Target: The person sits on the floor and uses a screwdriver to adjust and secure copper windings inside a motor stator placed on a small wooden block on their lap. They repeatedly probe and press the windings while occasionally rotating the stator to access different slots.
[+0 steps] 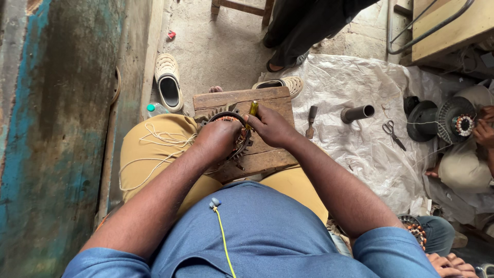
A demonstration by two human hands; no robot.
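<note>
One wooden board (pixel 267 100) over concrete floor (pixel 216 46)

Wooden board (pixel 267 100) on lap carries toothed stator (pixel 237 135); plastic sheet (pixel 360 154) (floor) bears pipe (pixel 357 113), scissors (pixel 393 134), chisel (pixel 311 121).

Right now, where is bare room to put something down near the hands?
Bare plastic sheet lies between the grey tube, the scissors and the right forearm. The wooden board is crowded: the left hand holds the motor stator, the right hand a yellow-handled tool.
</note>
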